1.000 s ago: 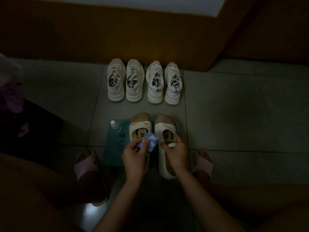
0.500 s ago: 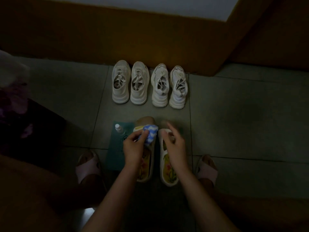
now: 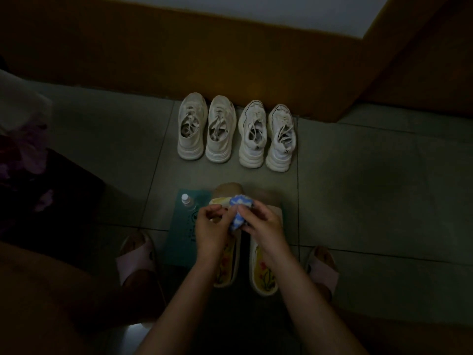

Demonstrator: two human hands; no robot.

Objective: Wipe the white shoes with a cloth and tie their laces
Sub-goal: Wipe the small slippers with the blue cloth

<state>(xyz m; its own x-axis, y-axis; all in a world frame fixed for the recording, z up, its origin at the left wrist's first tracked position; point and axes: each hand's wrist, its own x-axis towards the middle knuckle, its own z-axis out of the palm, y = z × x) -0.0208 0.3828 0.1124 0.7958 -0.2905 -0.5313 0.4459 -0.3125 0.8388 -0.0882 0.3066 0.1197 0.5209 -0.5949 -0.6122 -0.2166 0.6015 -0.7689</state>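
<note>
The cloth [image 3: 239, 213], blue with white patches, is bunched into a small wad between both hands, just above the toes of two beige slip-on shoes [image 3: 263, 275] with yellow flowered insoles. The left hand [image 3: 208, 230] pinches its left edge with curled fingers, and the right hand [image 3: 265, 228] pinches its right side likewise. The white shoes [image 3: 221, 131], two pairs in a row, stand farther off by the brown wall base [image 3: 179, 60], heels toward the person. Their laces look loose over the openings, and nothing touches them. The slip-ons lie between the person and that row, the left one partly on a teal mat [image 3: 181, 239] on the tiled floor [image 3: 371, 188]. A small white-capped bottle [image 3: 186, 199] stands upright at the mat's far left corner; its contents cannot be made out. Pink slippers [image 3: 135, 260] are on the feet either side.
</note>
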